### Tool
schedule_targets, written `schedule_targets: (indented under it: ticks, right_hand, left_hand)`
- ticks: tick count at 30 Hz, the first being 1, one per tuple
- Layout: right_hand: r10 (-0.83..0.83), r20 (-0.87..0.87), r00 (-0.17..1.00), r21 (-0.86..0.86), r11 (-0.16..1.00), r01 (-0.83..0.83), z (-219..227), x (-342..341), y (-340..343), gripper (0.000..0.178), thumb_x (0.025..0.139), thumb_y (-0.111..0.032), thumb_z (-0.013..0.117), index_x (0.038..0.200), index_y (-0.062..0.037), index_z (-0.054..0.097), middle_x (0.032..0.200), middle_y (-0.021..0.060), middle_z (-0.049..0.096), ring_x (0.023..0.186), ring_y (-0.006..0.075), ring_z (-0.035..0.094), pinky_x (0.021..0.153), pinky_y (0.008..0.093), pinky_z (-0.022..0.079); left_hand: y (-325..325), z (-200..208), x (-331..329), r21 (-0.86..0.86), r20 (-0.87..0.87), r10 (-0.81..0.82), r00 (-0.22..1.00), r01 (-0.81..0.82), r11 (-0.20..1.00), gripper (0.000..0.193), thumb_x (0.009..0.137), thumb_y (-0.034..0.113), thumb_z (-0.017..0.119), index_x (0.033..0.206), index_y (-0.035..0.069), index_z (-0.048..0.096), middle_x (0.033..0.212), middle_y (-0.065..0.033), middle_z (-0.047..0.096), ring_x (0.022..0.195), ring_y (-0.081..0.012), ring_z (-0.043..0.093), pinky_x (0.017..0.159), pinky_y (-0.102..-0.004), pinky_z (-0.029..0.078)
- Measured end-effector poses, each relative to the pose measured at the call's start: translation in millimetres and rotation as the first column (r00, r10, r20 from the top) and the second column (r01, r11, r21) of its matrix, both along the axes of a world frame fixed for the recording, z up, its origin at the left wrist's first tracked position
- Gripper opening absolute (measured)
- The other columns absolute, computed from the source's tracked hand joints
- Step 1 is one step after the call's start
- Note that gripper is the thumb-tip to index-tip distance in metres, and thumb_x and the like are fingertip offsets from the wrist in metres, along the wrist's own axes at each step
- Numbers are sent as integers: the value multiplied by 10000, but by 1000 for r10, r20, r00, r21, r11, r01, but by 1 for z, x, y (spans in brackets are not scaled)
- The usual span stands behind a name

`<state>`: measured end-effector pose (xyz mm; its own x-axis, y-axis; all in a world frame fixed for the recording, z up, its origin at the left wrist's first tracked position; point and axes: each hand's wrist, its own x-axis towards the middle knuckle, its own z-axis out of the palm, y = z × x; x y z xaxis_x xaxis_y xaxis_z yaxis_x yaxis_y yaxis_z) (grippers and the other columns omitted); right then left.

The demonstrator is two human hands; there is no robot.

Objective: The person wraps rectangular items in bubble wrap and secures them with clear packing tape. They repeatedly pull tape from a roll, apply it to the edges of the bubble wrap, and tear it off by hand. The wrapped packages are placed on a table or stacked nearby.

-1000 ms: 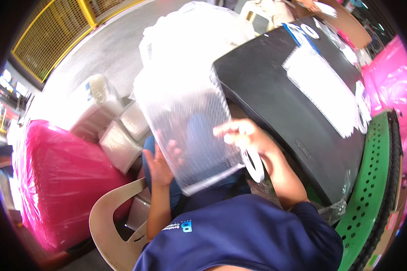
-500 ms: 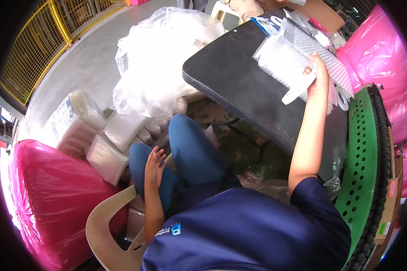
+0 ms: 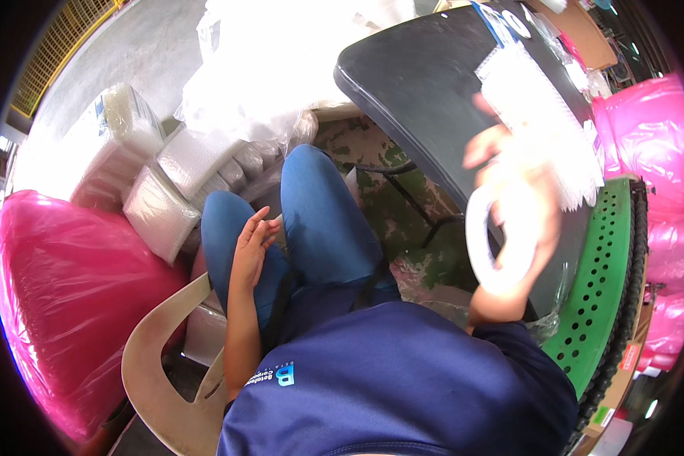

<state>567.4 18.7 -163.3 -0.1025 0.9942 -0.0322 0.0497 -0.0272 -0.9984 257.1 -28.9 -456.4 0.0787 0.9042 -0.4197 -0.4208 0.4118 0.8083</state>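
My left hand (image 3: 251, 247) hovers at my left thigh, its fingers loosely stretched and nothing seen in them. On the right, my right hand (image 3: 513, 171) is over the dark table (image 3: 425, 76), smeared by motion, with some fingers apart. A white ring (image 3: 479, 243), like a roll of tape, overlaps that wrist; whether it is gripped or hangs around the wrist, I cannot tell. Just beyond the hand lies a pile of white bubble-wrap sheets (image 3: 528, 91), washed out by glare.
Wrapped bubble-wrap bundles (image 3: 159, 205) and a big pink bag (image 3: 76, 296) stand to my left. Clear plastic (image 3: 281, 68) is heaped ahead. A green perforated panel (image 3: 596, 289) borders the table on the right, with pink bags (image 3: 646, 129) beyond. The chair's armrest (image 3: 148, 357) is at my left.
My right hand has drawn back from the bubble-wrap pile toward me, and the white ring now faces the view broadly. The view has tilted down; my left hand stays at the thigh.
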Motion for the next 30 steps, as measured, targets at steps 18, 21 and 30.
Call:
schedule_targets:
  ticks: [18, 21, 30]
  right_hand:
    - [503, 325, 801, -914, 384, 129, -505, -20, 197, 490, 781, -286, 558, 1198, -32, 604, 1207, 126, 600, 1133, 262, 512, 953, 413, 386]
    - [491, 360, 793, -901, 404, 158, -542, -11, 192, 434, 784, -278, 545, 1125, -24, 636, 1156, 130, 618, 1078, 269, 537, 909, 424, 408]
    - [-73, 303, 950, -452, 867, 211, -439, 57, 201, 288, 856, -188, 604, 1074, -7, 659, 738, -34, 596, 625, 80, 518, 595, 242, 429]
  left_hand:
    - [18, 8, -19, -249, 430, 101, 897, 10, 968, 766, 910, 516, 526, 1488, 132, 203, 1294, -95, 499, 1149, -208, 484, 967, -357, 382]
    - [23, 6, -20, -260, 476, 77, 876, 56, 964, 775, 906, 514, 526, 1493, 139, 186, 1331, -97, 464, 1171, -210, 463, 982, -368, 368]
    - [22, 6, -18, -203, 471, 43, 881, 60, 977, 760, 910, 486, 528, 1504, 158, 185, 1360, -96, 434, 1181, -215, 452, 986, -372, 371]
